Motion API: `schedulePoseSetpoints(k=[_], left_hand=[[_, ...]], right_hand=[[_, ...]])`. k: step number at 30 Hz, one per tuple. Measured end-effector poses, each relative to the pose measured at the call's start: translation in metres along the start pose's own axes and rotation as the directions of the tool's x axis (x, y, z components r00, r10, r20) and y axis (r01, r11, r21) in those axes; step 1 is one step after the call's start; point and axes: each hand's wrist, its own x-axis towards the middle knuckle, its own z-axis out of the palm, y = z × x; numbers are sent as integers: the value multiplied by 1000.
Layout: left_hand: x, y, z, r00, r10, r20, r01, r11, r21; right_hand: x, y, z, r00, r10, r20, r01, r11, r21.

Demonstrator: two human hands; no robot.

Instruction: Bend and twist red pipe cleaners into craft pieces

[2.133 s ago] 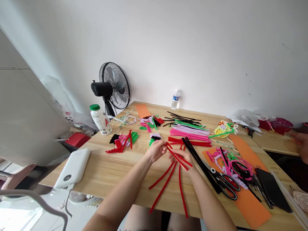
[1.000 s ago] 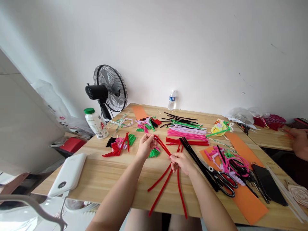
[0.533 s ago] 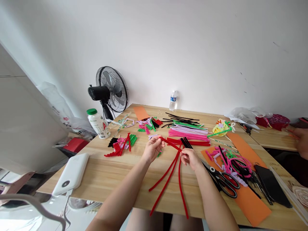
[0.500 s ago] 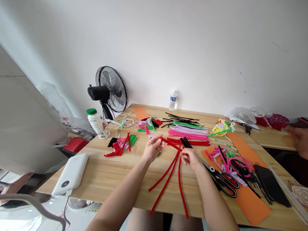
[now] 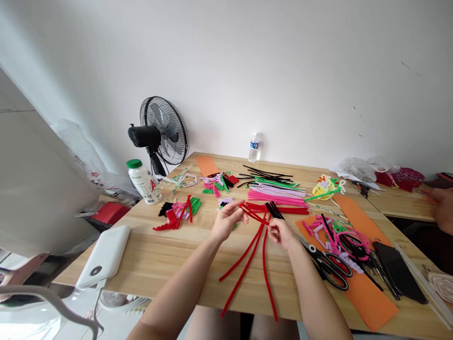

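Centrally, at mid-frame: red pipe cleaners (image 5: 247, 257), several, gathered at their upper ends between both hands and fanning toward the lower edge of the frame, past the near rim of the wooden table (image 5: 159, 255). Long axis: roughly top to bottom of the picture, leaning lower left. Left hand (image 5: 228, 221), fingers pinched together on the upper red ends, which bend across toward the right. Right hand (image 5: 281, 232), fingers closed on the same bundle just right of and slightly below the left; the two hands sit close, nearly touching, the crossing point between them. Free tails lie below both hands, equally near either. Adjacent, right of the right hand: black pipe cleaners (image 5: 283, 222), scissors (image 5: 331, 267), orange paper (image 5: 368, 302). Another person's hand (image 5: 442, 210) at the right edge, well apart.
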Motion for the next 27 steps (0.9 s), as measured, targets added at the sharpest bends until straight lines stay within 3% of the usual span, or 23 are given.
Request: schedulePoseSetpoints(k=[27], left_hand=[[4, -3, -7, 999, 42, 9, -42, 999, 10]], right_hand=[[5, 6, -4, 995, 94, 17, -93, 994, -50]])
